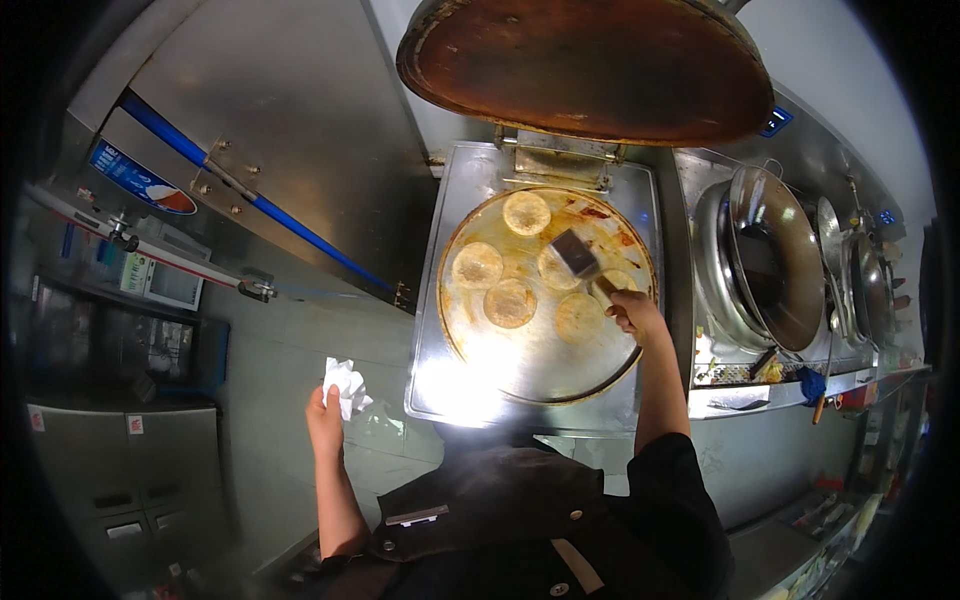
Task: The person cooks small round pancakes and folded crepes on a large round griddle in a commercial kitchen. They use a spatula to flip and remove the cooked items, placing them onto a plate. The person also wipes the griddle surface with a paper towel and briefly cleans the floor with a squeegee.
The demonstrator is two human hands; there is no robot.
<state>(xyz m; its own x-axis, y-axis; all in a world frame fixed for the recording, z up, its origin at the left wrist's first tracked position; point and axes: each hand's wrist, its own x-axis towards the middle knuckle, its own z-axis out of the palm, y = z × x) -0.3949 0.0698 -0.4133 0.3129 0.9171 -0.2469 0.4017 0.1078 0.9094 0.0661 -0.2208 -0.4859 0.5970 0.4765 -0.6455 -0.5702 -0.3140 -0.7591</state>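
My right hand (634, 313) grips the handle of a flat metal spatula (574, 254) over a large round electric griddle (480, 360). The spatula's blade covers part of one flatbread (553, 271); whether it touches the bread I cannot tell. Several round, browned flatbreads lie on the hot plate, among them one at the back (526, 214), one at the left (478, 265) and one in the middle (510, 303). Beside the forearm is a paler one (580, 319). Off to the left of the griddle, my left hand (325, 421) holds a crumpled white paper (346, 388).
The griddle's hinged lid (585, 75) stands raised at the back. To the right, a big wok (776, 259) and a ladle (829, 232) sit on a stove counter. A steel cabinet (300, 135) with a blue strip flanks the left side. Glare whitens the griddle's front-left edge.
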